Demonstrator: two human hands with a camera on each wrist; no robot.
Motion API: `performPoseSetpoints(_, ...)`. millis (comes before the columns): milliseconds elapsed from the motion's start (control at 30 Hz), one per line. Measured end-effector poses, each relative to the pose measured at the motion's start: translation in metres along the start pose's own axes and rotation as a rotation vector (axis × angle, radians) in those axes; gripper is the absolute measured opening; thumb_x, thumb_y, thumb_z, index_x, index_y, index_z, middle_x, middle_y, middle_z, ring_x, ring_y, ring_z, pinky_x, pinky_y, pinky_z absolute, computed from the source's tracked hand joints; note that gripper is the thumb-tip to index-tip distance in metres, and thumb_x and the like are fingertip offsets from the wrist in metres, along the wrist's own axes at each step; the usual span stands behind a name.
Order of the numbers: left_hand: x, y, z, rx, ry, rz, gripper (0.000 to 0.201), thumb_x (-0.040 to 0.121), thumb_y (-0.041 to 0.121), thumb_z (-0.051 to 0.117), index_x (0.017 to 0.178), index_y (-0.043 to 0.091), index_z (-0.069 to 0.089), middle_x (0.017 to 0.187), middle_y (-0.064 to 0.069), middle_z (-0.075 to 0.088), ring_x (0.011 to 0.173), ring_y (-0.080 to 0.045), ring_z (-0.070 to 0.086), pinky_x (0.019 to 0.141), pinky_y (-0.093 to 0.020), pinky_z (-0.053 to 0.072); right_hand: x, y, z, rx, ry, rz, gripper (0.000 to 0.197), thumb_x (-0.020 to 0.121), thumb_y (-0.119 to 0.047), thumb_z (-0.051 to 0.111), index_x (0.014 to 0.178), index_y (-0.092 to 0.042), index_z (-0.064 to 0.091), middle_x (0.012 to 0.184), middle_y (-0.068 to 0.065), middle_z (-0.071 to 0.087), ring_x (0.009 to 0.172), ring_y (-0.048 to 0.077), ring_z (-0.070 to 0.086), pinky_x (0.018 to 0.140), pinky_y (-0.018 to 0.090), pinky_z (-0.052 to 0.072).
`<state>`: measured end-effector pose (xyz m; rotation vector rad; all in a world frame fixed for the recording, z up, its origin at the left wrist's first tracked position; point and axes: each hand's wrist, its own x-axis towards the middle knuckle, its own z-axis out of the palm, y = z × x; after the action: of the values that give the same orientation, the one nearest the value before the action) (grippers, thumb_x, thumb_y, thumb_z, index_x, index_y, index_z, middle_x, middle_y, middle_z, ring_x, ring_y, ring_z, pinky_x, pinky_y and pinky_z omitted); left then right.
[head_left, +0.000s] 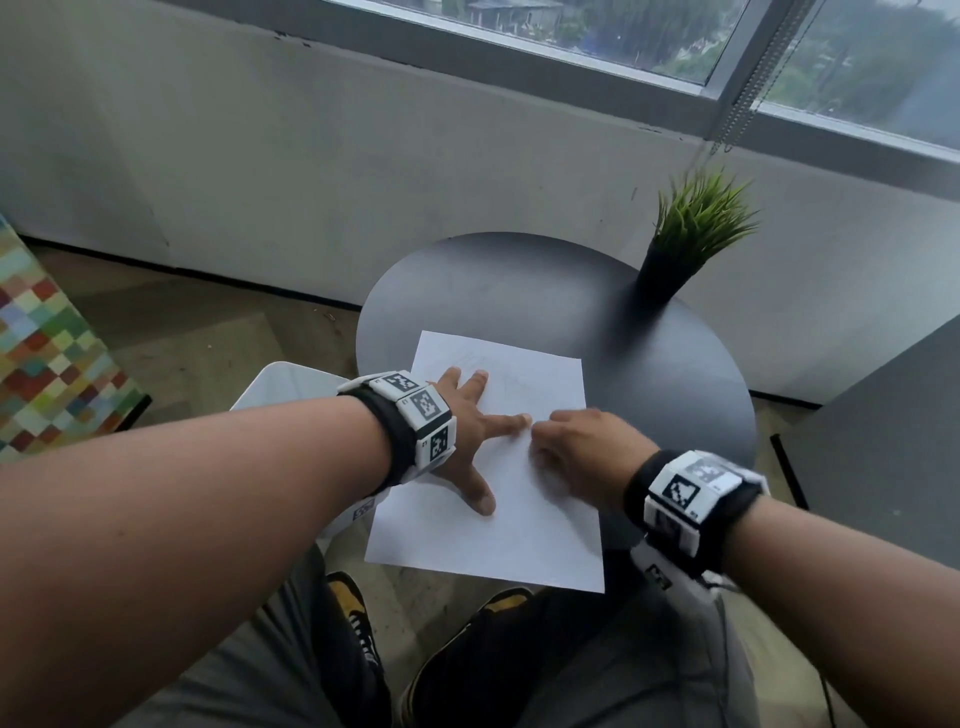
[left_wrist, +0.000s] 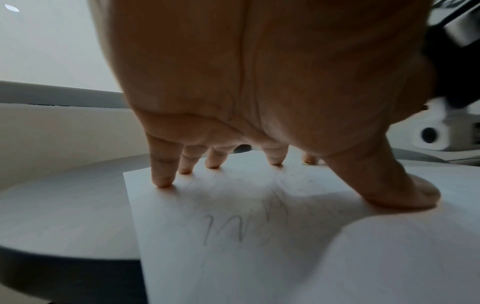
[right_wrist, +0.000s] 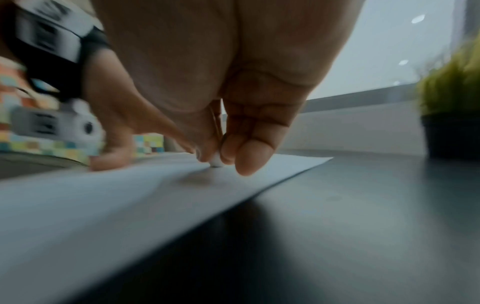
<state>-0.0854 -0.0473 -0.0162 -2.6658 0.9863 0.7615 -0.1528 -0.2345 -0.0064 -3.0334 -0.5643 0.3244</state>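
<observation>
A white sheet of paper (head_left: 540, 525) lies on a round dark table (head_left: 519, 291), its near edge hanging over the rim. My left hand (head_left: 475, 431) is spread flat on the sheet, fingertips (left_wrist: 162, 182) and thumb pressing it down. Faint pencil writing (left_wrist: 233, 226) shows under the palm in the left wrist view. My right hand (head_left: 576, 447) is curled just right of the left index finger. It pinches a small white eraser (right_wrist: 216, 163) whose end touches the paper (right_wrist: 103, 201). In the head view the eraser is hidden by the fingers.
A black pot with a green grass-like plant (head_left: 685, 239) stands at the table's far right. A grey wall and window lie beyond. A multicoloured checked surface (head_left: 47, 353) is at the left, a white seat (head_left: 291, 384) beside the table, my knees and shoes below.
</observation>
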Motion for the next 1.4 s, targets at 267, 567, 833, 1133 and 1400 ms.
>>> performPoseSetpoints(267,0.002,0.002,0.000,0.001,-0.007,-0.011,0.116,0.062,0.087,0.068,0.148,0.066,-0.009,0.168,-0.011,-0.014,0.152,-0.045,-0.009,0.115,-0.070,0.023,0.005,0.009,-0.002,0.030,0.031,0.105,0.017,0.090,-0.027,0.048,0.099,-0.025,0.063,0.100,0.001,0.063,0.095,0.027,0.061,0.077,0.032,0.048)
performPoseSetpoints(567,0.002,0.003,-0.003,-0.001,-0.020,-0.012,0.118,0.061,0.085,0.070,0.149,0.063,-0.006,0.168,-0.012,-0.014,0.152,-0.045,-0.009,0.114,-0.071,0.024,0.000,0.002,-0.003,0.031,-0.029,0.052,0.018,0.091,-0.029,0.049,0.101,-0.025,0.063,0.102,0.000,0.063,0.096,0.025,0.060,0.079,0.032,0.047)
performPoseSetpoints(833,0.001,0.007,-0.006,0.006,-0.015,0.050,0.121,0.069,0.075,0.074,0.158,0.047,-0.003,0.169,-0.004,-0.014,0.154,-0.038,-0.008,0.119,-0.064,0.019,-0.007,0.001,-0.001,-0.002,-0.068,0.032,0.021,0.090,-0.038,0.045,0.097,-0.026,0.060,0.099,-0.002,0.063,0.094,0.025,0.061,0.079,0.036,0.050)
performPoseSetpoints(1133,0.000,0.011,-0.013,0.039,-0.042,0.035,0.122,0.068,0.072,0.078,0.158,0.047,-0.001,0.170,-0.005,-0.012,0.154,-0.039,-0.006,0.119,-0.062,0.018,-0.018,-0.010,0.004,-0.020,-0.092,-0.031,0.043,0.085,-0.048,0.026,0.096,-0.024,0.060,0.094,-0.003,0.061,0.088,0.024,0.061,0.074,0.038,0.052)
performPoseSetpoints(1400,0.002,0.010,-0.013,0.032,-0.075,0.007,0.125,0.068,0.074,0.076,0.156,0.050,-0.009,0.168,-0.003,-0.021,0.154,-0.038,-0.012,0.119,-0.065,0.012,-0.025,-0.034,0.008,-0.022,-0.129,-0.130,0.020,0.093,-0.036,0.046,0.099,-0.021,0.058,0.093,-0.001,0.058,0.082,0.022,0.058,0.070,0.036,0.050)
